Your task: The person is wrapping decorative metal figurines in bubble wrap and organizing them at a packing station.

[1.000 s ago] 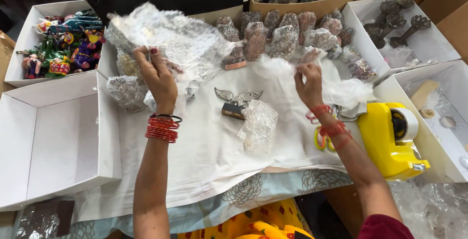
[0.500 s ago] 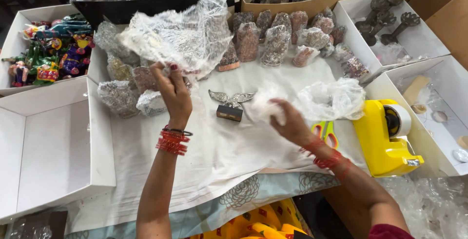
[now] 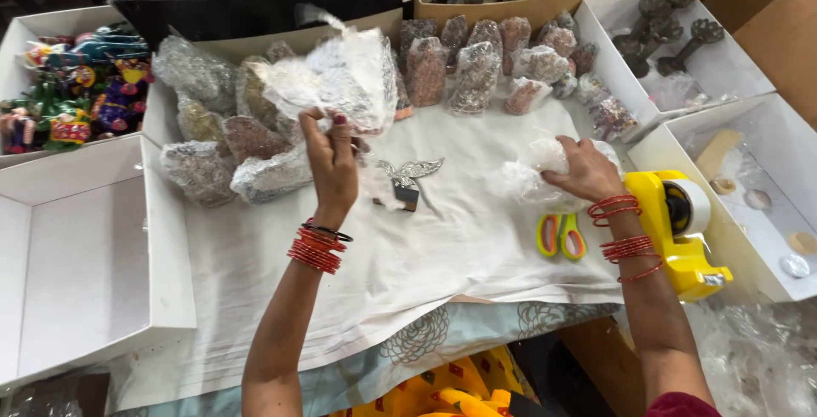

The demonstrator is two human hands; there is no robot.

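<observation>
Between my fingers, left hand (image 3: 334,164) grips bubble wrap (image 3: 328,81), right hand (image 3: 583,174) clutches crumpled plastic (image 3: 529,170); winged figurine (image 3: 407,177) lies unwrapped, many wrapped figurines (image 3: 477,68) done.

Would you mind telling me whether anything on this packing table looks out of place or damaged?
Nothing stands out. The silver winged figurine stands upright on the white cloth, wrapped pieces sit in rows, and the yellow tape dispenser sits beside the scissors.

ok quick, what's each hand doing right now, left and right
Left hand: closed, holding up a crumpled clear plastic sheet.
Right hand: closed on a wad of clear plastic beside the yellow tape dispenser.
</observation>
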